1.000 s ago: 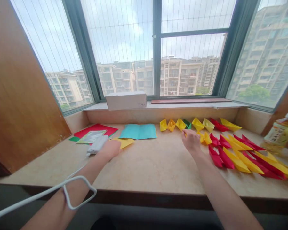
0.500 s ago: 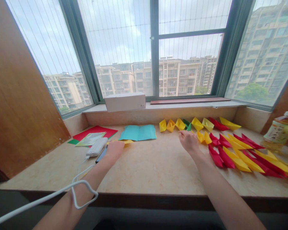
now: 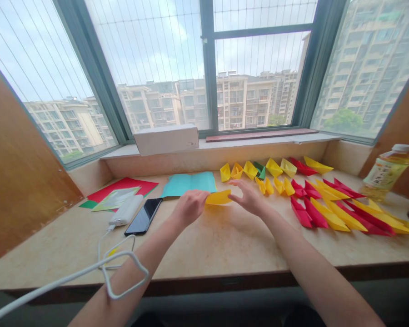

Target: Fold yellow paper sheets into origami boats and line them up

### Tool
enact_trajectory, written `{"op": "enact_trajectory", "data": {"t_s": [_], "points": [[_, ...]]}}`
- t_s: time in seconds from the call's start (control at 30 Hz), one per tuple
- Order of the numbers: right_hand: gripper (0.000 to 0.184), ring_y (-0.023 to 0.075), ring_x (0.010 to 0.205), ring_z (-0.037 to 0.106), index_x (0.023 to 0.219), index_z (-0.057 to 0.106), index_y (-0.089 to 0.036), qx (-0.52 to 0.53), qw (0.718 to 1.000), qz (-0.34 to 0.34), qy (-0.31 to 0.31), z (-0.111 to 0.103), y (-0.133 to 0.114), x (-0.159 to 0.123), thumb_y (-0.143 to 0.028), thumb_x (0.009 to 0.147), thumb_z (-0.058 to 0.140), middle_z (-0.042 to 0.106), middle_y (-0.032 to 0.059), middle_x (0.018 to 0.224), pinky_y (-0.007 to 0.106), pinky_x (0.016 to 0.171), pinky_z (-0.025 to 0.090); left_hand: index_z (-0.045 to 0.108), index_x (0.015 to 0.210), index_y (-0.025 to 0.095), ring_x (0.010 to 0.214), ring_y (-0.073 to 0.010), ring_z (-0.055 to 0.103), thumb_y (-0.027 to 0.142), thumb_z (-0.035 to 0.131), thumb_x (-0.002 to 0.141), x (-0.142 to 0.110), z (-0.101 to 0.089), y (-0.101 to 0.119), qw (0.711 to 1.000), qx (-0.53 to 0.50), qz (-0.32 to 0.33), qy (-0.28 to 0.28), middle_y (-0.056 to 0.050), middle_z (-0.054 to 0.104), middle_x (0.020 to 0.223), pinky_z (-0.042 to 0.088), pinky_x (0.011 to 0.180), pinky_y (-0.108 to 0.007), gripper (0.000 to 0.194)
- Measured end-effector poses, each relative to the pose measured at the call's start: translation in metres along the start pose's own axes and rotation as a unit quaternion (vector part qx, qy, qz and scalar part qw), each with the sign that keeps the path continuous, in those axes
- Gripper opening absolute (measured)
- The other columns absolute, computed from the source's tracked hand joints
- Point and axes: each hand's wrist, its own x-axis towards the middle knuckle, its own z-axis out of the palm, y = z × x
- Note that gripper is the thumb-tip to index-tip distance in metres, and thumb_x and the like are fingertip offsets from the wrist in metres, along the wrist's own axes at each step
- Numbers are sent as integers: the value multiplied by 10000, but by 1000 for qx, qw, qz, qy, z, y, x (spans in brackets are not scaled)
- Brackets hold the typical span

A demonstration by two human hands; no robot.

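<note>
My left hand [image 3: 191,206] pinches the left end of a small folded yellow paper [image 3: 218,198], lifted a little over the counter. Just to its right, my right hand [image 3: 247,197] is open, with thumb and fingers apart around the paper's right end; whether the thumb touches it I cannot tell. Behind the left hand lies a creased light-blue paper sheet [image 3: 189,184]. Beyond the right hand stands a back row of folded paper boats [image 3: 250,170], mostly yellow. Closer in is a yellow double-pointed folded piece [image 3: 264,186].
Several red and yellow folded boats [image 3: 330,213] cover the counter's right side, near a drink bottle [image 3: 385,172]. On the left lie a phone [image 3: 143,216], a white power bank [image 3: 126,210] and red paper [image 3: 136,184]. A white cable [image 3: 71,275] crosses my left forearm. A white box [image 3: 167,140] rests on the sill.
My left hand has moved right, bringing the yellow paper from beside the blue sheet. My right hand has moved left and opened, away from the boats. The whole view has shifted slightly.
</note>
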Motion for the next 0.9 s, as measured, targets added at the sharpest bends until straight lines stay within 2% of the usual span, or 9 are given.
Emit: {"op": "enact_trajectory", "data": {"t_s": [0.1, 0.2, 0.27, 0.33, 0.43, 0.5, 0.63, 0.8, 0.9], "points": [[154, 220, 967, 655, 895, 655, -201, -18, 999, 19, 24, -6, 3, 4, -319, 917, 558, 710, 69, 981, 376, 916, 474, 582, 1244, 178, 1044, -233, 628, 192, 368, 982, 12, 21, -12, 998, -15, 1, 54, -112, 689, 1100, 480, 922, -377, 339], [168, 219, 899, 665, 906, 656, -192, -61, 992, 74, 83, -11, 12, 6, -316, 922, 544, 720, 64, 922, 371, 878, 480, 502, 1341, 170, 1199, -220, 563, 159, 349, 979, 21, 41, -32, 993, -38, -48, 101, -119, 616, 1282, 461, 1000, -366, 393], [166, 227, 977, 657, 989, 659, -191, -77, 990, 81, 88, -12, 17, 4, -303, 908, 567, 720, 73, 1007, 386, 921, 466, 529, 1311, 169, 1181, -216, 577, 146, 360, 966, 27, 54, -45, 993, -52, -71, 80, -113, 634, 1254, 485, 977, -348, 385], [235, 239, 1085, 629, 1100, 644, -204, -88, 993, 64, 50, -9, 18, 2, -289, 885, 606, 702, 77, 1119, 417, 984, 437, 495, 1347, 175, 1187, -214, 577, 156, 362, 957, 34, 63, -55, 992, -80, -68, 69, -106, 629, 1263, 480, 999, -363, 413], [434, 261, 1207, 570, 1288, 559, -230, -97, 994, 37, -33, 2, 16, -2, -268, 862, 638, 632, 94, 1279, 462, 1034, 407, 443, 1400, 173, 1285, -178, 507, 21, 335, 863, 45, 72, -68, 993, -109, -20, 42, -94, 557, 1370, 408, 1092, -349, 568], [623, 275, 1239, 545, 1414, 437, -242, -101, 992, 29, -68, 11, 13, -3, -273, 838, 674, 579, 116, 1345, 479, 1047, 398, 454, 1400, 163, 1339, -181, 454, -24, 348, 800, 51, 76, -75, 995, -92, -30, 14, -95, 511, 1420, 365, 1128, -352, 637], [784, 291, 1303, 477, 1486, 317, -234, -115, 991, 24, -59, 21, 10, 3, -287, 813, 714, 529, 141, 1392, 485, 1057, 385, 486, 1391, 167, 1381, -193, 397, -62, 355, 756, 53, 82, -91, 995, -17, -80, -62, -93, 455, 1479, 345, 1133, -338, 687], [607, 282, 1304, 474, 1404, 468, -233, -130, 988, 10, -84, 24, 13, 9, -276, 841, 691, 519, 142, 1401, 477, 1069, 368, 526, 1353, 166, 1315, -223, 474, 7, 350, 841, 46, 87, -110, 988, 13, -118, -99, -112, 531, 1412, 381, 1089, -365, 564], [402, 275, 1296, 487, 1259, 616, -226, -139, 982, -1, -125, 25, 15, 8, -285, 865, 668, 528, 141, 1395, 466, 1085, 359, 538, 1338, 147, 1312, -275, 475, 270, 414, 941, 43, 86, -116, 986, 9, -123, -113, -148, 537, 1398, 371, 1091, -408, 433]]}}
